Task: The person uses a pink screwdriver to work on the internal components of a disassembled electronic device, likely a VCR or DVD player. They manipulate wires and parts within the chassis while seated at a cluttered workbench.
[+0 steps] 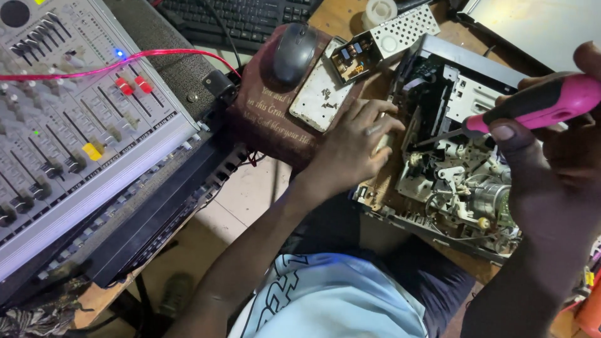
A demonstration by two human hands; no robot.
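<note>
Opened electronics chassis sits at bench front edge, partly overhanging toward the person's lap; cover off, mech. parts and boards exposed.

L hand: flat on chassis left edge, fingers spread, bracing; nothing clasped.

R hand: closed around pink/black screwdriver. Shaft angles down-left, tip inside chassis near center-left, close to L fingertips. Little clearance between tip and L hand.

Adjacent items: small circuit board and perforated metal cover just behind chassis, touching its rear-left corner area. Worn white flat device and grey mouse lie on dark red pad, left of chassis. Audio mixer w/ red cable across it fills far left, well apart from the hands. Gap between mixer and chassis shows floor.
</note>
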